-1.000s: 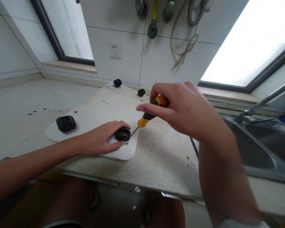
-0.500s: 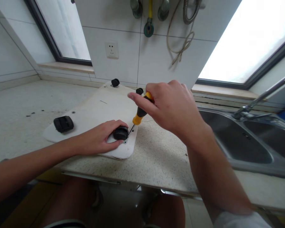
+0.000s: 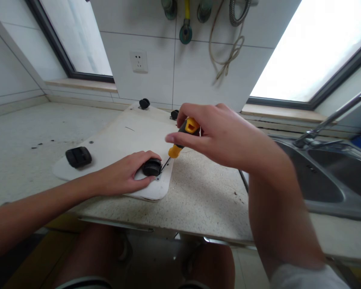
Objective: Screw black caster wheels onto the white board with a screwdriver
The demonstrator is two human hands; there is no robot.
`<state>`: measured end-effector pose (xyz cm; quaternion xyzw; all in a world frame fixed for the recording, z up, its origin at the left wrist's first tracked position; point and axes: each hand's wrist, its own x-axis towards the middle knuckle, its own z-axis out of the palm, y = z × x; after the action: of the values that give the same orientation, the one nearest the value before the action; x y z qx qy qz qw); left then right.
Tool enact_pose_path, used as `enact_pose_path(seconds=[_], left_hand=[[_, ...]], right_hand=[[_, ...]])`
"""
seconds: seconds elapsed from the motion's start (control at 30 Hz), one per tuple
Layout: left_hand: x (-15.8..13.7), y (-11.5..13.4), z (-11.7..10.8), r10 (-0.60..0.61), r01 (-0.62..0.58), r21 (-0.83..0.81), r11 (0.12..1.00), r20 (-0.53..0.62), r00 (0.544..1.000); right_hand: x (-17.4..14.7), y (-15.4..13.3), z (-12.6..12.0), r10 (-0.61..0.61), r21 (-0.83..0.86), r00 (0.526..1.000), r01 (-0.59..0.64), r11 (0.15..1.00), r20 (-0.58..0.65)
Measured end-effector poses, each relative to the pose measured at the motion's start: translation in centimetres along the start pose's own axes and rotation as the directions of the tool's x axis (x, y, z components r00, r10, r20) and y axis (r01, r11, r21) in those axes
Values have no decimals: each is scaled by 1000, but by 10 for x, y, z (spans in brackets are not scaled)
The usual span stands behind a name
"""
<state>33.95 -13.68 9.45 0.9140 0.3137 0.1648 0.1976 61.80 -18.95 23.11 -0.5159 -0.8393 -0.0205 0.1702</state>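
A white board (image 3: 120, 140) with rounded corners lies on the counter, black casters at its corners. My left hand (image 3: 134, 170) grips the near right caster (image 3: 152, 167) between thumb and fingers. In my right hand (image 3: 210, 126) is a yellow and black screwdriver (image 3: 175, 151), tilted, its shaft running down to the caster's mounting plate (image 3: 158, 178). The exact spot where the tip meets the plate is hidden beside the caster. Another caster (image 3: 78, 157) sits at the near left corner; two more, at the far left (image 3: 144, 103) and far right (image 3: 175, 114), stand by the wall.
A steel double sink (image 3: 307, 172) with a faucet (image 3: 309, 138) is set in the counter (image 3: 204, 200) at right. Pipes, a yellow hose (image 3: 187, 10) and a looped cord (image 3: 228, 60) hang on the tiled wall above. Dark crumbs (image 3: 40, 143) lie at left.
My right hand has turned around the screwdriver handle, and its wrist and forearm have swung to the right. My left hand stays on the caster. The whole view has shifted slightly.
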Motion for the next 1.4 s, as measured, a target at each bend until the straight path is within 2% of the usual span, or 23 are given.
enact_pose_path(seconds=[0.07,0.13,0.27,0.33,0.47,0.53,0.6,0.67,0.73,0.8,0.9,1.0,1.07,1.17,1.23,1.3,1.4], left_hand=[[0,1,0,-6,6,-3,1000,6,1000],[0,2,-1,-9,9,-5,1000,10,1000],[0,1,0,3,-3,-4,1000,-1,1000],[-1,0,1,4,-4,-2,1000,-4,1000],[0,-1,0,6,-6,-4,1000,5,1000],[0,0,0,10,-10,-10,1000,9,1000],[0,0,0,9,-9,-12,1000,2,1000],[0,0,0,5,-5,-12,1000,-4,1000],[0,1,0,-1,1,-13,1000,-1,1000],[0,1,0,-3,3,-11,1000,3,1000],[0,1,-1,-4,4,-7,1000,4,1000],[-1,1,-1,-10,10,-11,1000,8,1000],[-1,1,-1,-17,17,-10,1000,9,1000],[-2,1,0,-19,19,-6,1000,14,1000],[-2,1,0,-16,16,-10,1000,10,1000],[-2,0,0,-9,9,-13,1000,0,1000],[-1,0,0,0,0,-14,1000,0,1000]], right_hand=[[-5,8,-9,-70,48,992,66,997,101],[-5,12,-11,-48,27,993,45,999,106],[9,3,8,126,-32,986,-130,991,-107],[12,1,12,120,-7,984,-122,992,-132],[0,9,-7,-36,95,998,31,995,54],[-4,13,-14,-55,103,993,44,994,103],[-1,12,-11,19,49,998,-22,999,65],[6,7,-1,128,-11,991,-129,992,-49],[11,4,8,164,-21,979,-168,986,-120],[10,5,7,104,-4,989,-105,994,-105],[1,14,-8,-23,52,999,21,998,29],[-2,21,-17,-93,119,987,77,990,131],[3,20,-12,-63,99,993,52,994,104],[13,11,5,98,-8,994,-98,995,-53],[15,7,10,138,-27,984,-142,990,-108],[11,8,5,82,12,994,-81,997,-70],[0,15,-12,-53,109,997,46,993,62]])
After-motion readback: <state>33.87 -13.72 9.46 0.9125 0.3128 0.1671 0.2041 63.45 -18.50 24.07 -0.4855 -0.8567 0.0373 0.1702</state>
